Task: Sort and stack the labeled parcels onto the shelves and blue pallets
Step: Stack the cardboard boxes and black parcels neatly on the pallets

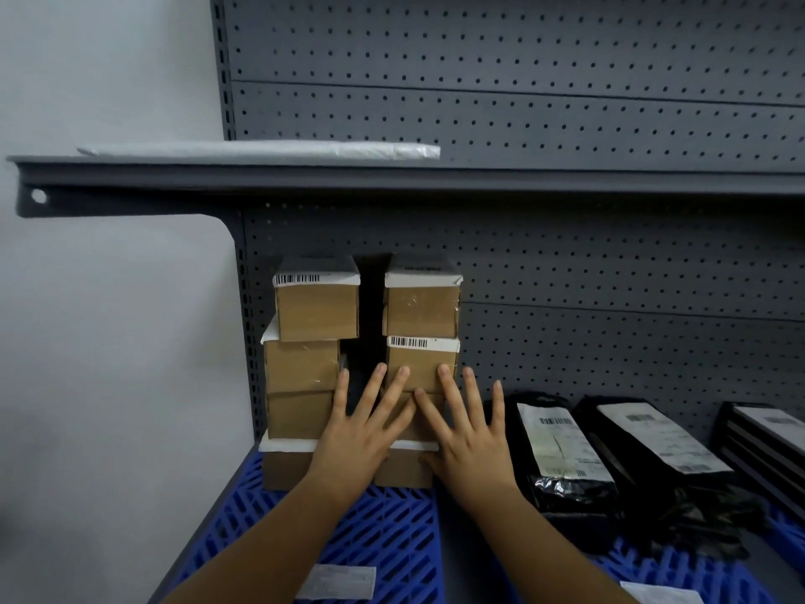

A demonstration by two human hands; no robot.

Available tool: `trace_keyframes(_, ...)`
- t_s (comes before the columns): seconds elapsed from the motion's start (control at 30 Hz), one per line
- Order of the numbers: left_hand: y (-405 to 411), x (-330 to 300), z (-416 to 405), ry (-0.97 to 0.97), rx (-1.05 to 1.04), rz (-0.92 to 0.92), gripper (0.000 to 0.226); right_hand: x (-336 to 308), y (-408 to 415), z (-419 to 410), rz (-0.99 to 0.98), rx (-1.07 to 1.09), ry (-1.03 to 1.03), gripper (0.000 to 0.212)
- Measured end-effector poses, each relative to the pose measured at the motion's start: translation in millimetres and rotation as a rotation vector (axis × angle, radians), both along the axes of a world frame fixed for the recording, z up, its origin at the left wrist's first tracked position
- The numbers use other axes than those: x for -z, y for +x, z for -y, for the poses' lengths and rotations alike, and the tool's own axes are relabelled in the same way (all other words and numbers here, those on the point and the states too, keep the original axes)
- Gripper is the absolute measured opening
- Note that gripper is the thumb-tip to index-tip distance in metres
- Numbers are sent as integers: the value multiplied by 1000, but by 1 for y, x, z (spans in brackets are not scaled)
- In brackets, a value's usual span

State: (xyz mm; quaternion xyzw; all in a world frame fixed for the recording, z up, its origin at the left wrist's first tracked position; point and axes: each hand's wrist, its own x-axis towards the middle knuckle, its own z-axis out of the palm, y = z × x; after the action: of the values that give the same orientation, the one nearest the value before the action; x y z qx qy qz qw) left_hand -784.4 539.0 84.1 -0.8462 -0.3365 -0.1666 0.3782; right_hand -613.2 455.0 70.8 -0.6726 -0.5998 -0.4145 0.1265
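Note:
Two stacks of brown cardboard parcels with white barcode labels stand on a blue pallet against the grey pegboard. The left stack leans slightly; the right stack stands beside it with a dark gap between. My left hand has straight, spread fingers laid flat on the front of the lower boxes, across the gap. My right hand lies flat with spread fingers against the right stack's lower boxes. Neither hand grips anything.
Black poly-bag parcels with white labels lie in rows to the right on another blue pallet. A flat white padded mailer rests on the grey upper shelf. Loose white labels lie on the pallet near me.

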Motion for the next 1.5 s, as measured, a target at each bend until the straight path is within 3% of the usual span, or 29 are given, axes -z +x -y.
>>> trace_keyframes(0.27, -6, -21, 20, -7, 25, 75, 98, -32, -4, 15, -9, -90, 90, 92)
trace_keyframes(0.4, -1, -50, 29, -42, -81, 69, 99, -63, -1, 15, -19, -70, 79, 96)
trace_keyframes(0.6, -3, -61, 34, -43, -85, 31, 96, -69, 0, 17, -28, -65, 24, 97)
trace_keyframes(0.83, -76, -87, 29, 101, -87, 184, 89, -90, -39, 8, -32, -245, 68, 89)
trace_keyframes(0.97, -111, -91, 11, 137, -159, 170, 95, -100, -80, -7, 6, -295, 14, 90)
trace_keyframes(1.17, -126, -96, -18, 136, -155, 126, 97, -103, -112, -32, -5, -227, -43, 90)
trace_keyframes(1.5, -137, -89, -58, 102, -28, 191, 75, -101, -121, -56, 7, -160, -95, 85)
